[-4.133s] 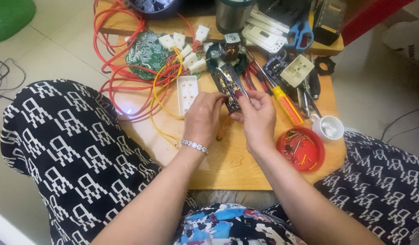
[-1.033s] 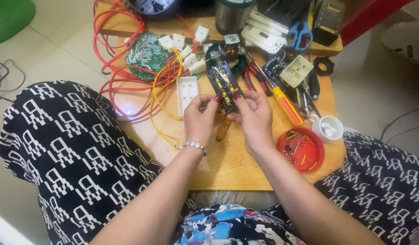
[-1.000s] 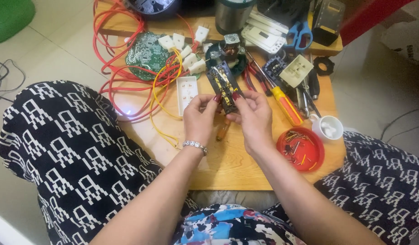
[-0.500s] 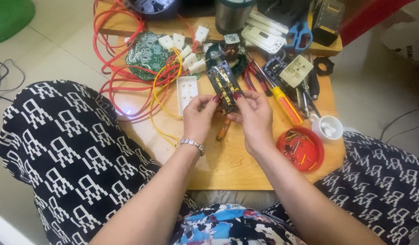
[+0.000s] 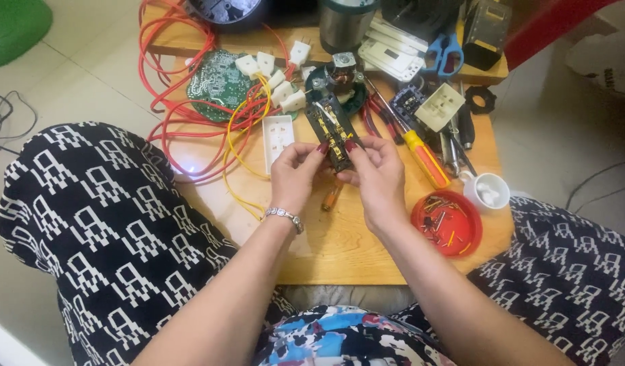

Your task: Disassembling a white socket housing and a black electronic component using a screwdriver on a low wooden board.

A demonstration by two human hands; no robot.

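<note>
Silver bracelet, dark red nails, black-and-white patterned trousers.

Black strip insert held between both hands

The insert is a long, narrow black bar carrying brass-coloured contact pieces along its upper face. It tilts away from the person, its near end pinched between the fingertips of the left hand and the right hand, its far end jutting out above and beyond them. The left fingertips grip its left edge, the right fingertips its right edge; it is lifted clear of the surface beneath.
</note>
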